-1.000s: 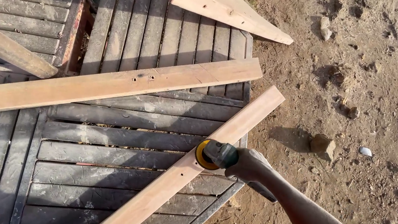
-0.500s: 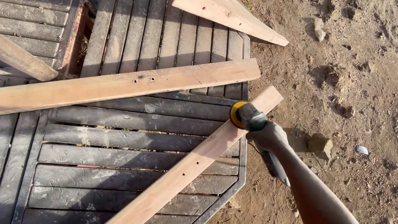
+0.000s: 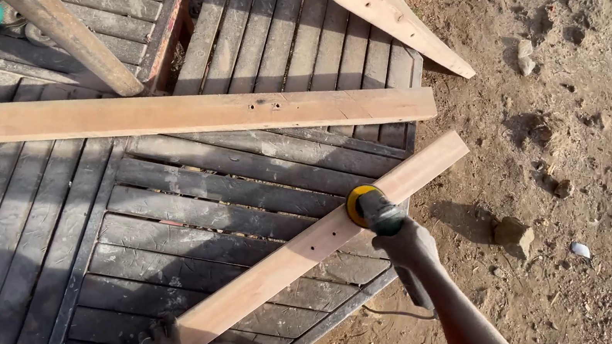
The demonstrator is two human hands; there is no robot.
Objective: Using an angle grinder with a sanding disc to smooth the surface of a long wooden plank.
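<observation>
Right hand (image 3: pixel 407 245) gripping, fingers closed, a yellow-disc sander (image 3: pixel 365 206) pressing on the diagonal plank (image 3: pixel 296 252) lying across the slatted table (image 3: pixel 156 255); left hand (image 3: pixel 164 343) steadying the plank's near end, fingers curling onto it.

No packages, labels, signs or screens anywhere in view.
</observation>
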